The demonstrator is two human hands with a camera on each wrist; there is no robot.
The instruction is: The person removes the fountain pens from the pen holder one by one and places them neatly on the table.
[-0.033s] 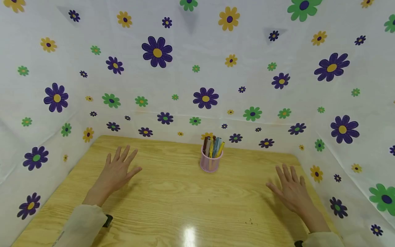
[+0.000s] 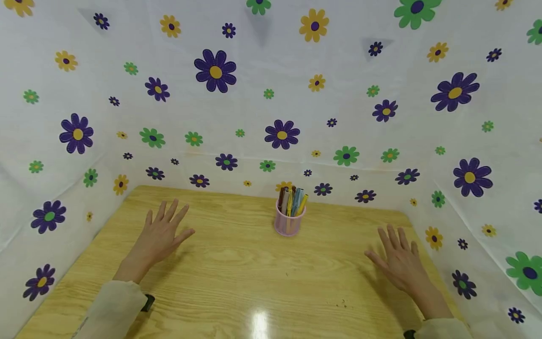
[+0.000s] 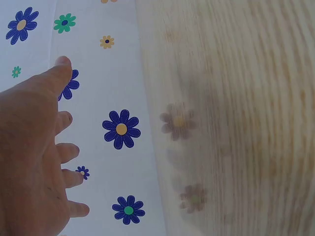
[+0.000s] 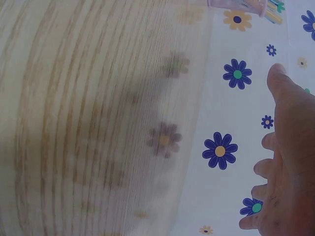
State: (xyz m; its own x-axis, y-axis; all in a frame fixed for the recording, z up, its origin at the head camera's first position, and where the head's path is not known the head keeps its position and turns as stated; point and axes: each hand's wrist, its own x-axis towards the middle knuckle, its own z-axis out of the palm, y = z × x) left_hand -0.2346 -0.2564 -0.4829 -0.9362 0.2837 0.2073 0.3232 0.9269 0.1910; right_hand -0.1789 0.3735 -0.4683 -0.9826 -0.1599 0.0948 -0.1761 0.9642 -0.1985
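Note:
A pink mesh pen cup (image 2: 288, 225) stands upright near the back edge of the table, filled with several pens (image 2: 291, 201) in brown, grey, yellow and blue. To its left, my left hand (image 2: 160, 238) hovers over the wood with fingers spread and nothing in it. My right hand (image 2: 400, 263) is held the same way to the right of the cup, also holding nothing. In the left wrist view the left hand (image 3: 37, 147) shows its outstretched fingers. In the right wrist view, part of the cup (image 4: 241, 5) appears at the top, beyond the right hand (image 4: 290, 162).
A wood-grain table (image 2: 237, 282) spreads beneath both hands. White cloth (image 2: 190, 113) printed with purple, green and yellow flowers rises behind it and along both sides. Small dark specks (image 2: 344, 303) lie on the table towards the right. Dark bands show at both wrists.

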